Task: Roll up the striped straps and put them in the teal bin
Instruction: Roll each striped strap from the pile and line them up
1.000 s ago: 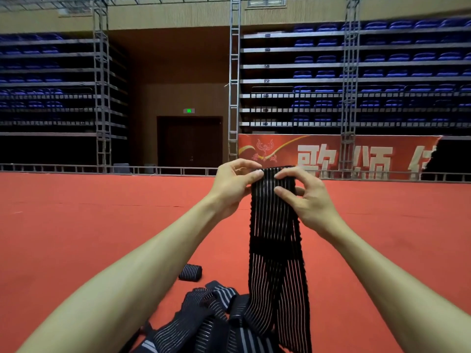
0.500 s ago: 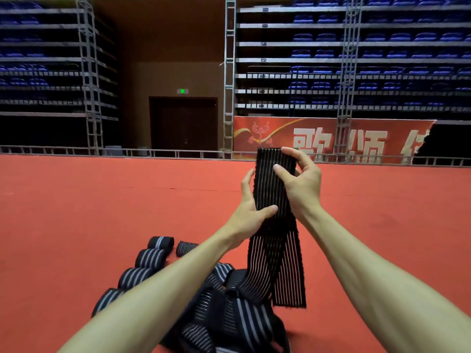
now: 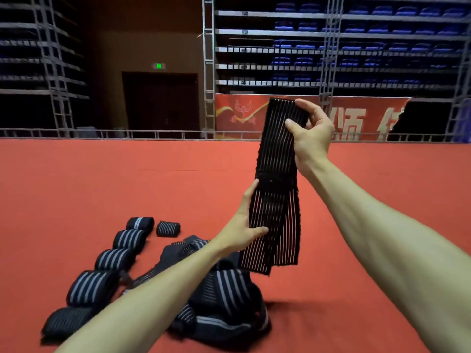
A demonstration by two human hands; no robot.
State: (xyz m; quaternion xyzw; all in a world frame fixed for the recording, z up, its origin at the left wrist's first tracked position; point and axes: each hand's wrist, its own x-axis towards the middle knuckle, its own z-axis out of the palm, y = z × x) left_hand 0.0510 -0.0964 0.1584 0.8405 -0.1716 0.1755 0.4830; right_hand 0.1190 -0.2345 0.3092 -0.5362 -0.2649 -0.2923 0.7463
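- A black striped strap (image 3: 277,174) is held upright in the air, above and just behind the pile of loose straps (image 3: 224,301). It appears folded double, and both ends hang clear of the pile.
- The top of the strap is pinched by the right hand (image 3: 312,133) between thumb and fingers. Its lower half is gripped by the left hand (image 3: 242,230), thumb across the front.
- The strap is judged light, soft, stretchy and limp. It is best taken at one end, across its full width, and kept taut while rolled.
- A row of rolled straps (image 3: 127,238) is laid out left of the pile. The teal bin is not seen.
- Half a second earlier the left hand was higher on the strap. A second earlier both hands were at the top edge and the strap trailed into the pile.
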